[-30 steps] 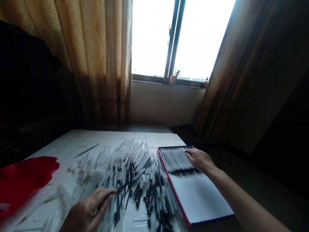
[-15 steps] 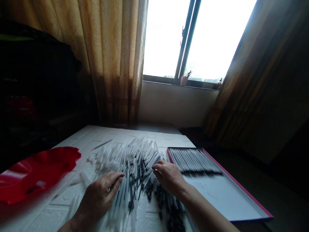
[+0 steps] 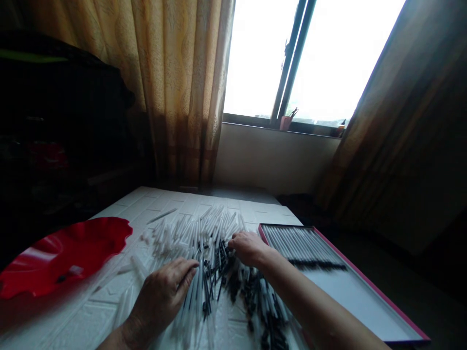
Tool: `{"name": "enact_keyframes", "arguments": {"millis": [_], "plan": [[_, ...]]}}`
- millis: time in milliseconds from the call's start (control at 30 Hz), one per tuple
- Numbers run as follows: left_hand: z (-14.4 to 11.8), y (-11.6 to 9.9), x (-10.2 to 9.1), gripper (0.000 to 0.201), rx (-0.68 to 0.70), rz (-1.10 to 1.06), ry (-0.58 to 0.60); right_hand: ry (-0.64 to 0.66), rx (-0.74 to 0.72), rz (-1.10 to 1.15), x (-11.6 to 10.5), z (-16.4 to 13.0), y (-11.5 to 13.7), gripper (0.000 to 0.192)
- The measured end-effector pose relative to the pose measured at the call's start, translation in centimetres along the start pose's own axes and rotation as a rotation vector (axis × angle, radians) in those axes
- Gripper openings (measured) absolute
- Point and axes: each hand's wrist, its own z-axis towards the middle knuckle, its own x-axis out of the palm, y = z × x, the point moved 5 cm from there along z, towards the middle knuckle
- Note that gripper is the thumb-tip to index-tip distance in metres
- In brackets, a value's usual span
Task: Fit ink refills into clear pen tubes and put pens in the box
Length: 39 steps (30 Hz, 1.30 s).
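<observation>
Nearest to me, the left hand (image 3: 164, 296) lay flat on the near side of the pen pile (image 3: 207, 257), its grip spread, fingers resting across several white barrels and holding none. Just beyond it and to its right, the right hand (image 3: 250, 248) had reached into the middle of the heap, fingers curled down among the dark-tipped pens; whether that grip had closed on one, I could not tell. The pens lay loose and crossed on the white surface (image 3: 109, 311) between and around both hands.

Done well, I judged, the work called for the flat hand to steady the heap while the other drew out a single pen by its barrel, along its length, so the neighbours would not roll off.

Right of the right hand sat the pink-edged tray (image 3: 365, 287), a neat row of pens already lined up at its far end. Well to the left of the left hand lay a red dish (image 3: 83, 238). Farther off hung the curtain (image 3: 182, 87) beside the bright window (image 3: 292, 58).
</observation>
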Motion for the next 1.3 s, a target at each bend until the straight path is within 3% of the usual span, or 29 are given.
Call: {"name": "enact_keyframes", "arguments": {"millis": [200,400,633,767,867,1067,1300], "plan": [[0.0,-0.3,0.1,0.031,-0.001,0.001,0.038,0.059,-0.043,-0.085,-1.6,-0.3,1.3,0.020],[-0.1,-0.1,0.3,0.031,0.003,0.008,0.046,-0.036,-0.128,-0.045,-1.4,-0.5,1.6,0.012],[-0.1,-0.2,0.3,0.031,0.009,0.008,0.049,-0.392,-0.139,0.298,-2.8,-3.3,0.3,0.011],[-0.2,-0.4,0.5,0.030,0.003,-0.014,0.056,-0.682,-0.033,0.667,-3.7,-6.4,-0.9,0.019],[-0.2,-0.8,0.5,0.032,0.000,-0.043,0.058,-0.800,0.047,0.993,-2.3,-8.0,-1.2,0.029],[-0.9,-2.5,1.1,0.036,-0.063,-0.236,0.149,-0.785,0.110,1.471,2.1,-8.6,0.8,0.026],[-2.0,-2.8,2.6,0.033,-0.129,-0.395,0.188,-0.634,0.053,1.670,2.8,-7.5,4.3,0.032]]}}
